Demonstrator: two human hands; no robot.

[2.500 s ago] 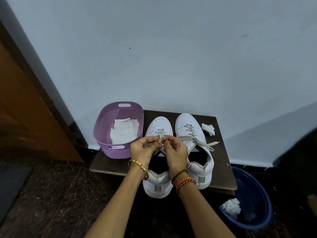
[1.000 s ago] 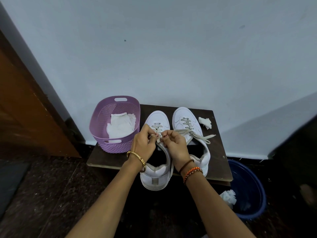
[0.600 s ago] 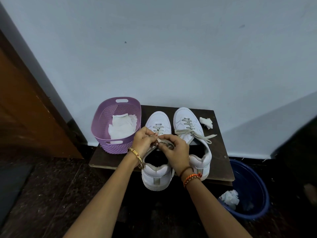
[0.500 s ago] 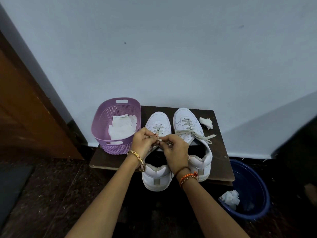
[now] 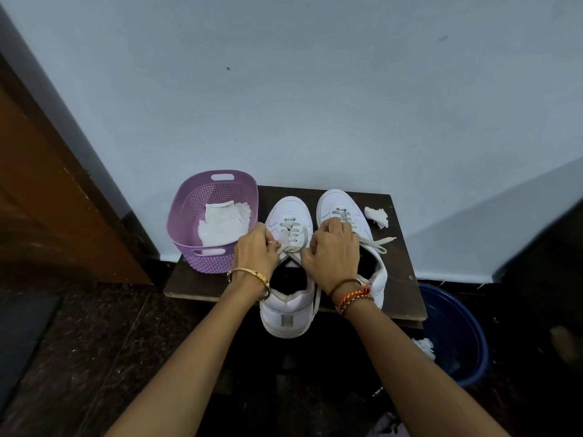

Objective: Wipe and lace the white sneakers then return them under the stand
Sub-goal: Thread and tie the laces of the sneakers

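I saw 2 white sneakers on the dark stand point(image 5: 400, 279). My left hand point(image 5: 255, 252) and right hand point(image 5: 334, 257) each pinched a lace end point(image 5: 291, 255) of the left sneaker point(image 5: 288, 298), apparently pulling outward to tighten it.

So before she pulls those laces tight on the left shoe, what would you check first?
1. Both hands grip a lace end: left hand and right hand closed on the lace of the left sneaker: ok.
2. Lace threaded through all eyelets: upper ones hidden by the hands: cannot tell.
3. Sneaker seated securely: its heel overhangs the front edge of the stand: not ok.
4. Right sneaker laced: yes, ends lying loose: ok.
5. Purple basket clear of the hands: ok.
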